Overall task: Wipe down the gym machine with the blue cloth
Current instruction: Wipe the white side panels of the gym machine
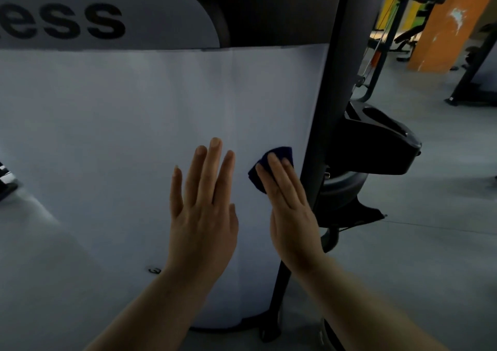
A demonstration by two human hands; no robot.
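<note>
The gym machine's pale grey side panel fills the left and middle of the view, with large black letters near its top. My right hand presses a dark blue cloth flat against the panel's right edge, fingers straight over it, beside a black upright post. Only the cloth's upper and left parts show past my fingers. My left hand lies flat on the panel just left of the cloth, fingers straight and together, holding nothing.
A black moulded holder and frame parts jut out right of the post. Grey floor stretches to the right. An orange pillar and other black gym machines stand at the back right.
</note>
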